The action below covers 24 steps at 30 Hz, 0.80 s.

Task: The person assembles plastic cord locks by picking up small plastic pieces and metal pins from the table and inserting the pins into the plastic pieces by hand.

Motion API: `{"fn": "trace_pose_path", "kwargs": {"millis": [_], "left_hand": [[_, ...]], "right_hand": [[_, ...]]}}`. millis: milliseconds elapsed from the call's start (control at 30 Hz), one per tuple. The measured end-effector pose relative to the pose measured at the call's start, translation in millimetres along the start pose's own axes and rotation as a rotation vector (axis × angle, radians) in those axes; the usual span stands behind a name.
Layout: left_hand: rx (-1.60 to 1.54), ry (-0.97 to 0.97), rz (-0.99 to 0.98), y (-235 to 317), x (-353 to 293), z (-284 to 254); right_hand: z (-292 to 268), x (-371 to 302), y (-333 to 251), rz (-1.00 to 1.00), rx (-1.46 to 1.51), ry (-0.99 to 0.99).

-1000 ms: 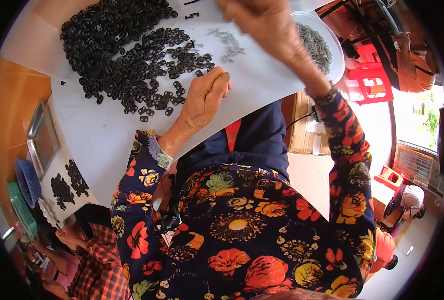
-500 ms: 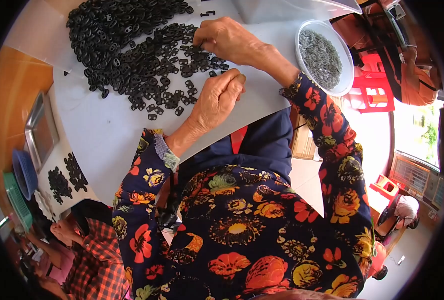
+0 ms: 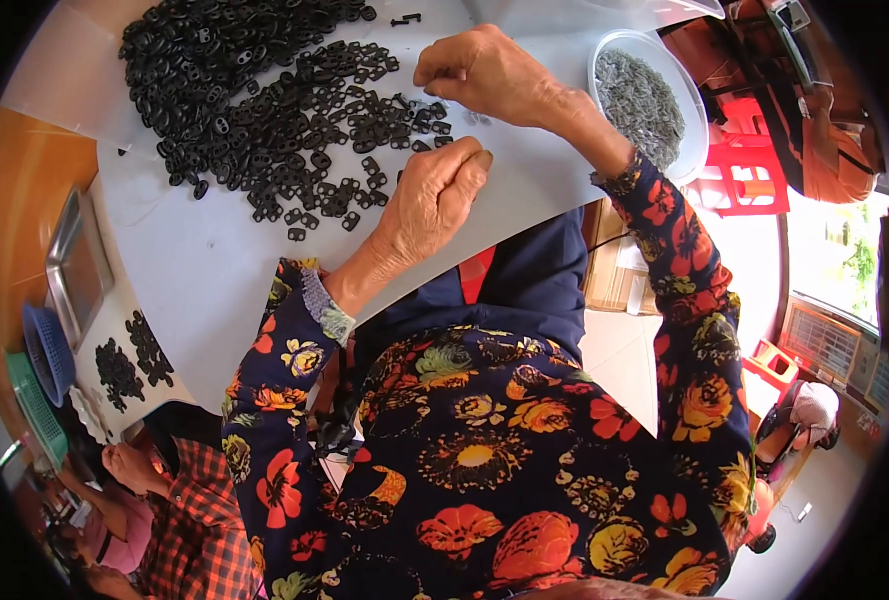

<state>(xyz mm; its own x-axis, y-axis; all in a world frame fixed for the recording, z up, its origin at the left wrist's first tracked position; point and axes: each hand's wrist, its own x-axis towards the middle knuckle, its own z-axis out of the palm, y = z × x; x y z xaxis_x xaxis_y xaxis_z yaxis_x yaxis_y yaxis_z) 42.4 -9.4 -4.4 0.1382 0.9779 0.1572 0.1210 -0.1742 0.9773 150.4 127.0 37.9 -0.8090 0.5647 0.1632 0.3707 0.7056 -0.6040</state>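
Observation:
My left hand [image 3: 432,203] is closed just above the table, its thumb pressed on curled fingers. Anything inside that fist is hidden. Beyond it, my right hand [image 3: 491,78] hovers with bent fingers drawn together; I cannot make out what they hold. A large heap of small black plastic two-hole pieces [image 3: 214,75] covers the far left of the table. Flatter, looser black pieces [image 3: 349,120] spread from the heap toward my hands. A few tiny pale, clear-looking bits [image 3: 476,118] lie below my right hand.
A white bowl [image 3: 701,150] of fine grey parts [image 3: 639,105] stands on the right, near my right forearm. Two thin black parts [image 3: 405,19] lie at the back. Leftward are a metal tray [image 3: 76,265], blue basket [image 3: 49,350] and co-worker in a checked shirt [image 3: 199,510].
My right hand has moved right, away from the loose black pieces. My left hand stays closed in nearly the same place.

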Motion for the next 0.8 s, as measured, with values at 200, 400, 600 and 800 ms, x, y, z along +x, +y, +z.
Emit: {"fn": "trace_pose_path", "kwargs": {"millis": [200,400,600,800], "left_hand": [[0.081,-0.010,0.092,2.5,-0.1,5.4],[0.084,-0.006,0.089,3.5,-0.2,4.3],[0.047,-0.009,0.012,7.6,-0.2,2.0],[0.073,0.001,0.063,1.3,0.8,4.3]], "right_hand": [[11.3,-8.7,3.5,-0.040,-0.213,-0.102],[14.4,-4.5,2.4,-0.018,-0.222,-0.104],[13.1,-5.0,-4.2,-0.040,-0.221,-0.114],[19.5,-13.0,5.8,-0.060,-0.082,-0.025]]}}
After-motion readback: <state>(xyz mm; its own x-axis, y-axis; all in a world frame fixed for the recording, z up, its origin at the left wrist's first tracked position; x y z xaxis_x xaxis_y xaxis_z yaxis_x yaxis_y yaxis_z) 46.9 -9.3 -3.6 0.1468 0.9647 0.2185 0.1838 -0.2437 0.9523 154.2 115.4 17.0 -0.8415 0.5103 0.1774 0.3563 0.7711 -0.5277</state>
